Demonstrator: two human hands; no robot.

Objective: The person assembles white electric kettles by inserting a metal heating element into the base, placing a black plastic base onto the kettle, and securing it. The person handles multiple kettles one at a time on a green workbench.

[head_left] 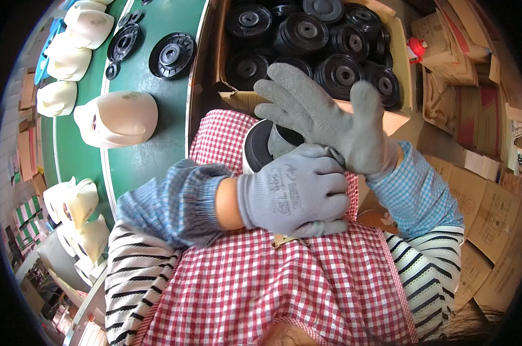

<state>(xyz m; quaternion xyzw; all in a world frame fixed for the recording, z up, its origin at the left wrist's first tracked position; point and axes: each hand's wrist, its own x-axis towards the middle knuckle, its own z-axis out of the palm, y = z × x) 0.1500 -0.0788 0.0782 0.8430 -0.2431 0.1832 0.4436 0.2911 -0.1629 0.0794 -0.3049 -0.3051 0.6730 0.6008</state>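
Both my hands wear grey work gloves. My left hand (295, 189) is closed in front of my chest, its fingers at the heel of the right glove (356, 153), where the fabric bunches. My right hand (336, 118) is raised beside it with fingers and thumb spread, holding nothing. Behind and below the hands, a white-rimmed part with a dark inside (258, 147) rests at my lap on the red checked apron (220, 130). The hands hide much of that part.
Left, a green workbench (169, 115) carries a white plastic housing (119, 119), black ribbed discs (172, 55) and more housings along its far side. Ahead stands a cardboard box (408, 57) full of black round discs (303, 34). Flattened cartons (483, 202) lie at right.
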